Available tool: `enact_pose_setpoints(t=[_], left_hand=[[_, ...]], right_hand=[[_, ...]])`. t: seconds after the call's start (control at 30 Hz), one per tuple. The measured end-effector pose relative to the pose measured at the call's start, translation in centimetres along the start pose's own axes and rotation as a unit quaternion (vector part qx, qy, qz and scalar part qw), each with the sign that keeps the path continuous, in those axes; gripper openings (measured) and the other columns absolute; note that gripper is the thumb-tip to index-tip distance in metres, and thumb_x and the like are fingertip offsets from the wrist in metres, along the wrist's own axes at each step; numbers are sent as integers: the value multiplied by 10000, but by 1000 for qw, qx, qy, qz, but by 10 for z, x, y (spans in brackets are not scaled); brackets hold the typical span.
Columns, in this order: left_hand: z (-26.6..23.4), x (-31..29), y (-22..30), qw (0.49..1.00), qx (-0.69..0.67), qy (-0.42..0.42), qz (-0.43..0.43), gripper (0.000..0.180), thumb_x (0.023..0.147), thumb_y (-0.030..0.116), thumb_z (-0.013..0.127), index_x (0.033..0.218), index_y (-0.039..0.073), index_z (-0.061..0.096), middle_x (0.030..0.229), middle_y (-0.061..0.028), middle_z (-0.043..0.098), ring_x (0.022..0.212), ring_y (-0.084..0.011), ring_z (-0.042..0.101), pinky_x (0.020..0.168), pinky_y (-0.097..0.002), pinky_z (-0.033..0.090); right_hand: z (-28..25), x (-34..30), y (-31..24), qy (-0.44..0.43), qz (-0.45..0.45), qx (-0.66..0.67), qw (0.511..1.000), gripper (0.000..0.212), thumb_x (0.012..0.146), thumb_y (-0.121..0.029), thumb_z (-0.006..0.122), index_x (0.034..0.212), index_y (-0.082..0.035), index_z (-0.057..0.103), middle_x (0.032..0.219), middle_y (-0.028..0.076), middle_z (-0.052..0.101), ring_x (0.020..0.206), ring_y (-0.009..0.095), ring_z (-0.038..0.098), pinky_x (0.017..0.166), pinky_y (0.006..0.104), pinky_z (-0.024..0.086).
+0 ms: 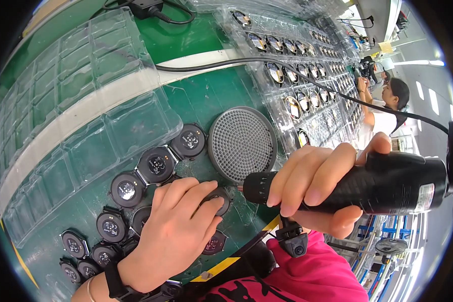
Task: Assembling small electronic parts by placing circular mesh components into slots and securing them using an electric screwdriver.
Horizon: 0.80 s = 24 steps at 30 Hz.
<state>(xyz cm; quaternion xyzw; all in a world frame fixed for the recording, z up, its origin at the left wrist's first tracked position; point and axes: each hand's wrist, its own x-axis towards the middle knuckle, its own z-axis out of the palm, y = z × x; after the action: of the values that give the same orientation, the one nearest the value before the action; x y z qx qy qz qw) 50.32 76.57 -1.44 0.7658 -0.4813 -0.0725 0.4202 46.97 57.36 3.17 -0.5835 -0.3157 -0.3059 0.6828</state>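
My left hand is closed around a round black watch case and steadies it on the green bench. Its fingers cover most of that case. A black corded electric screwdriver lies almost level in my right hand, the fingers wrapped round its body. The tool's nose points left at the held case; whether the bit touches a screw is too small to tell. Around my left hand lie several more watch cases, backs up. Just beyond the held case is a round grey tray with a dimpled surface.
Clear plastic trays with compartments cover the left side. Further trays on the right hold several watch parts. A black cable crosses the bench to the right. A small camera hangs below my right hand. Another person works beyond.
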Motion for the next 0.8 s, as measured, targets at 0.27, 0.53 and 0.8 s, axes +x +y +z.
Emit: enact_pose_setpoints(t=[0.27,0.53,0.8], left_hand=[[4,-3,-3,1000,-4,6,2,345,634,82,762,958,61,644,1112,-62,604,1001,-284,523,819,-415,411],[3,1,-4,1000,-9,11,10,346,632,68,758,956,58,640,1106,-73,600,993,-290,531,822,-412,414],[-3,6,7,999,-34,19,-11,314,661,76,726,957,44,627,1124,-104,572,1036,-274,524,873,-405,383]], right_hand=[[1,-4,-1,4,55,12,998,664,883,-238,620,1328,-55,162,731,101,516,445,210,557,402,346,526],[1,-1,-1,-7,87,-10,996,642,884,-234,614,1323,-85,170,729,104,521,445,214,556,398,353,525],[13,-6,-10,93,80,144,982,670,840,-204,676,1324,-108,224,745,118,534,531,231,555,522,361,493]])
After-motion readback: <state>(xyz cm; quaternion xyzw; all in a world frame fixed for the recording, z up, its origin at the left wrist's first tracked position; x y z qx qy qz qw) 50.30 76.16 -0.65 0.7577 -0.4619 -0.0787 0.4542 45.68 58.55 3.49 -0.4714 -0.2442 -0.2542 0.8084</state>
